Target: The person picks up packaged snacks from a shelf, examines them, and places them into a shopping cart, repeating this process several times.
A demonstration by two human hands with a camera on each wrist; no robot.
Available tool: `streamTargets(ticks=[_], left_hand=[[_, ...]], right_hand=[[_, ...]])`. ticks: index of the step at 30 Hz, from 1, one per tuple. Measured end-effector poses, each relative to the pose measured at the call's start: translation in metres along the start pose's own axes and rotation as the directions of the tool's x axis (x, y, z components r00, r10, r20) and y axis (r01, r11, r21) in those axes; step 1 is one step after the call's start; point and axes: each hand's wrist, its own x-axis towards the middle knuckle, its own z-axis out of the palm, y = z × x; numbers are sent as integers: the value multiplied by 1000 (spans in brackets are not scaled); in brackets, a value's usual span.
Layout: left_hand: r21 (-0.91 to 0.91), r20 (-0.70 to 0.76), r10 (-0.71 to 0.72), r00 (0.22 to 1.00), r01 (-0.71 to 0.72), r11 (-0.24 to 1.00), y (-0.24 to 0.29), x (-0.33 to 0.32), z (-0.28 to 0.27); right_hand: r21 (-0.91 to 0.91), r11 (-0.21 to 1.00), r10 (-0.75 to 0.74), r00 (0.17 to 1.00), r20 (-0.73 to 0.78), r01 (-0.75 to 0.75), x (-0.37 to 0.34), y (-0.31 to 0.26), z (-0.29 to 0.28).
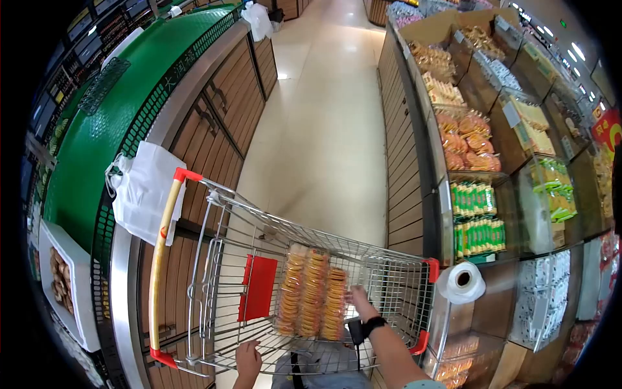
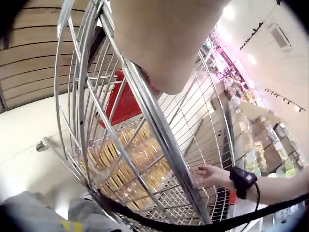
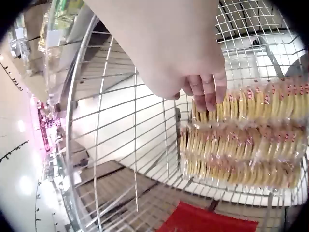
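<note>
Three long rows of round yellow-orange biscuits in clear wrap (image 1: 312, 295) lie side by side in the metal shopping cart (image 1: 324, 235). My right hand (image 1: 358, 297) is inside the cart at the end of the shortest row. In the right wrist view its slightly bent fingers (image 3: 210, 99) touch or hover just over the wrapped biscuits (image 3: 251, 108); contact is unclear. At the cart's near side, my left hand (image 1: 248, 360) is by the metal rim (image 2: 157, 116), fingers relaxed in the head view. The left wrist view hides most of its fingers.
A red panel (image 1: 258, 288) sits inside the cart near the handle (image 1: 163, 259). Left stands a green counter (image 1: 129, 97) with a white bag (image 1: 146, 191) at its edge. Right are shelves with packaged snacks (image 1: 476, 198) and a plastic bag roll (image 1: 461, 282). Tiled floor (image 1: 317, 117) runs between them.
</note>
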Motion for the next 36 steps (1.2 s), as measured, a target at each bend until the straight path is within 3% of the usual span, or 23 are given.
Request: streamTargets(ticks=[2, 5, 6, 7, 9, 13, 20, 21, 22, 24, 25, 26, 27, 29, 31, 34, 36], left_hand=[[2, 27, -40, 999, 40, 999, 1, 1, 1], [-17, 40, -40, 998, 40, 999, 7, 8, -1], [32, 0, 1, 1000, -1, 999, 23, 17, -10], [-33, 114, -45, 992, 49, 998, 16, 13, -13], [-26, 139, -130, 982, 135, 990, 21, 12, -13], [-106, 140, -140, 980, 156, 982, 27, 21, -15], [-103, 169, -162, 972, 181, 978, 29, 25, -17], [-120, 179, -174, 968, 197, 973, 32, 27, -19], [-89, 200, -200, 959, 221, 971, 32, 28, -19], [-79, 167, -183, 969, 198, 977, 21, 21, -8], [-79, 147, -194, 970, 207, 975, 18, 21, -4], [-76, 117, -194, 974, 203, 976, 19, 20, -3], [-86, 140, -227, 964, 241, 967, 16, 18, -2], [-107, 180, -289, 940, 310, 945, 9, 16, 1], [-198, 252, -286, 924, 339, 920, 2, 18, 9], [-230, 265, -169, 949, 233, 945, 21, 43, 4], [-303, 260, -73, 963, 153, 941, 36, 62, -2]], right_hand=[[-60, 997, 36, 990, -140, -45, 34, -5, 6], [-247, 957, 93, 968, -235, -152, 138, 63, -8], [-270, 938, 129, 940, -315, -220, 114, 37, 5], [-205, 954, 161, 952, -262, -218, 95, 17, 10], [-71, 973, 209, 967, -148, -221, 69, -14, 21], [2, 979, 198, 952, -232, -203, 81, -19, 28], [-68, 942, 307, 927, -217, -328, 110, -11, 28], [-94, 938, 307, 926, -218, -333, 111, -11, 27], [-175, 917, 283, 893, -350, -359, 110, -9, 30], [-308, 938, 48, 938, -344, -161, 96, -7, 25], [-373, 926, -75, 942, -326, -55, 86, -7, 22], [-260, 965, -91, 963, -255, 22, 79, -3, 17], [-322, 947, -95, 974, -206, 24, 85, 9, 15], [-180, 980, -119, 977, -176, 87, 78, 24, 13], [-9, 996, -87, 995, -41, 86, 43, 12, 18], [228, 970, -136, 969, 208, 87, -25, -23, 31], [135, 987, -126, 934, 335, 85, -60, -39, 41]])
